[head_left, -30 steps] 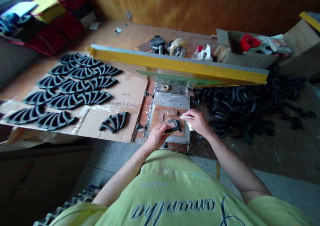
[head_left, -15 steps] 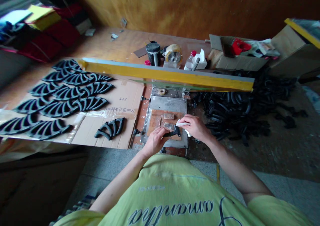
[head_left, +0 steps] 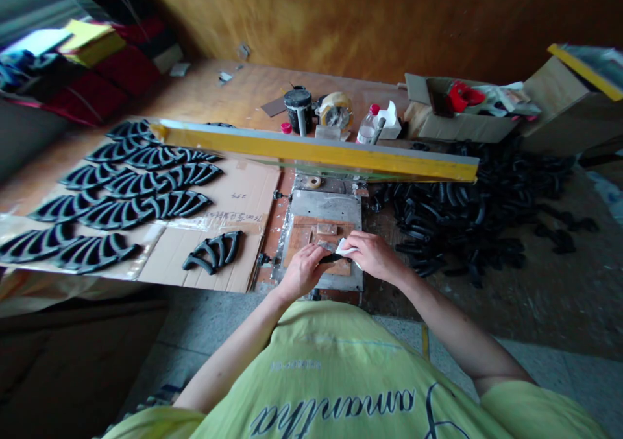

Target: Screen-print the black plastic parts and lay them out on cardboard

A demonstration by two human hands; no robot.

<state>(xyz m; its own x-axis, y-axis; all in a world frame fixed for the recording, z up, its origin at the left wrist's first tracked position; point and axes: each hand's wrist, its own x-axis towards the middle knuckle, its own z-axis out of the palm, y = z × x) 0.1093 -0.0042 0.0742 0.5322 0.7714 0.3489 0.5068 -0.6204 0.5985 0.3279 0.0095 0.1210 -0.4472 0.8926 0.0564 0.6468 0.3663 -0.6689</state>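
The wooden workbench (head_left: 233, 85) runs the full width of the view against a brown wall. On its left part lies a flattened cardboard sheet (head_left: 243, 196), carrying rows of black curved ribbed parts (head_left: 131, 186) and one separate part (head_left: 213, 252) nearer the front edge. At the bench centre sits a metal plate (head_left: 327, 207) with a wooden block (head_left: 311, 231) on top. On the right lies a loose heap of black parts (head_left: 467, 212). Along the back stand a black tin (head_left: 298, 102), a tape roll (head_left: 335, 109), a small bottle (head_left: 367, 125) and an open cardboard box (head_left: 452, 124).
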